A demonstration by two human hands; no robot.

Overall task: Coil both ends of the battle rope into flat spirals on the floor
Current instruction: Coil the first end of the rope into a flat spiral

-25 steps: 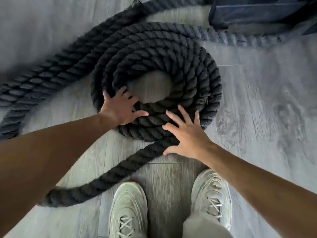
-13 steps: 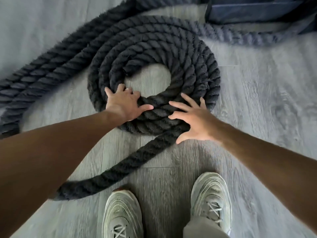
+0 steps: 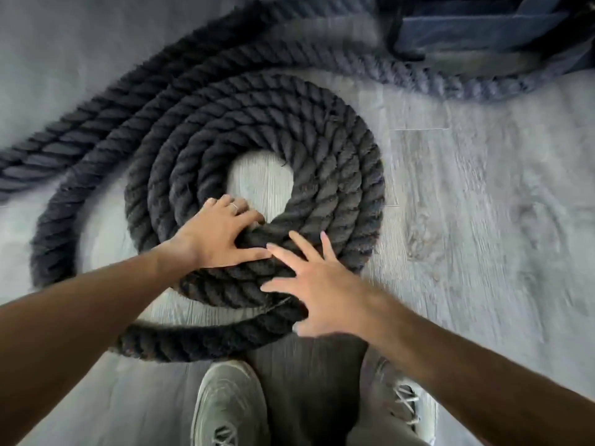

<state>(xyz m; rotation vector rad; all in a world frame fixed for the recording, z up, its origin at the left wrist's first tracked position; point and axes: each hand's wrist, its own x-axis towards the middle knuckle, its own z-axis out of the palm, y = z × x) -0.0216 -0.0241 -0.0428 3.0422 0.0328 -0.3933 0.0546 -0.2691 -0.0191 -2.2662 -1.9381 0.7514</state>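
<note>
A thick black battle rope (image 3: 338,149) lies coiled in a flat spiral of several turns on the grey floor, with a bare gap at its centre. My left hand (image 3: 219,235) presses on the near inner turns, fingers curled over the rope and thumb stretched right. My right hand (image 3: 318,284) lies flat with fingers spread on the near outer turns, blurred by motion. A loose stretch of rope (image 3: 199,339) curves along the near side of the coil, just ahead of my shoes. More rope (image 3: 80,136) runs away to the far left.
A dark blue box-like object (image 3: 476,24) stands at the far right, with a length of rope (image 3: 450,78) curving in front of it. My two pale shoes (image 3: 225,403) stand right behind the coil. Grey wood-look floor (image 3: 483,220) spreads to the right.
The loose rope tail has swung in closer against the coil's near side. Both hands slid a little along the near turns, and the view moved nearer the coil.
</note>
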